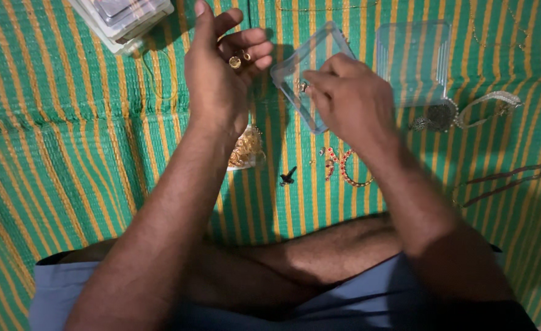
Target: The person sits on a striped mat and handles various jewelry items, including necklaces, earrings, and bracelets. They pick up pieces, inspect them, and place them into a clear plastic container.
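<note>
Two bare hands work above a green mat with yellow stripes [68, 135], where the person sits cross-legged at its near edge; the left hand [218, 73] is raised with the palm turned up and the fingers curled loosely inward, cupping two small gold-coloured pieces [238, 59] against the fingertips, seemingly so that they cannot roll off; the right hand [350, 98] has thumb and forefinger pinched together over a clear plastic lid [295, 70], tilted up on one edge; something tiny glints at the fingertips, but it is too small to say what, or whether the pinch also grips the lid; just beside the lid, toward the mat's far right corner, lies a clear shallow plastic box [412, 58], and nothing can be made out inside it; at the far left corner sits a stack of white compartment cases [126, 18], their contents not legible from here; below the left wrist a small clear bag of gold-coloured beads [244, 149] rests on the mat, partly hidden by the forearm; near the mat's middle lie a small black clip [288, 177] and a red and gold necklace piece [344, 168], well apart from the bag; a silver beaded band [488, 104] and a dark round pendant [439, 115] lie toward the right edge.
</note>
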